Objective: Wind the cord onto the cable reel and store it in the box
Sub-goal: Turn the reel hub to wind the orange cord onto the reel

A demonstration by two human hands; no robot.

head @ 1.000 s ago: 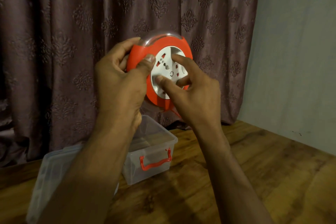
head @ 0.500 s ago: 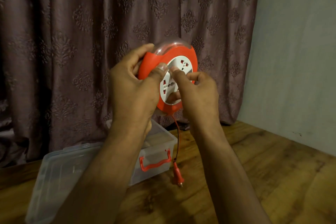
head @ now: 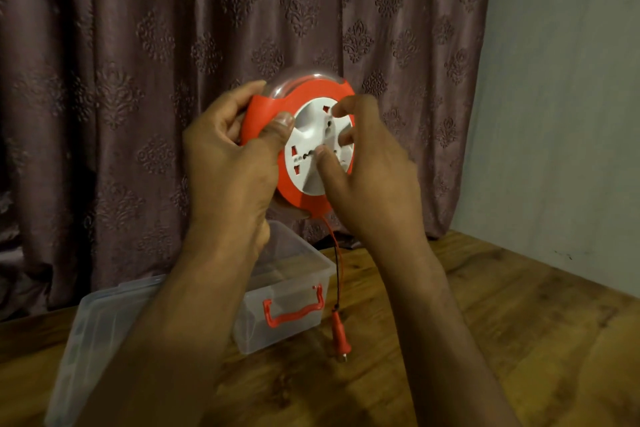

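Note:
I hold a round red cable reel (head: 304, 94) with a white socket face (head: 311, 135) up in front of the curtain. My left hand (head: 228, 163) grips its left rim, thumb on the front. My right hand (head: 367, 177) has its thumb and fingers curled on the white centre disc. A short red cord (head: 337, 263) hangs from the reel's bottom, ending in a red plug (head: 338, 329) just above the table. Below stands the clear plastic box (head: 294, 291) with a red handle (head: 294, 308), open.
The box's clear lid (head: 93, 333) lies on the wooden table (head: 485, 340) at the left, partly behind my left forearm. A patterned brown curtain (head: 138, 80) hangs behind. A plain grey wall (head: 561, 114) bounds the right side.
The white centre disc has turned under my right fingers. The plug hangs higher than half a second ago, with less cord out. The reel has stayed at about the same height.

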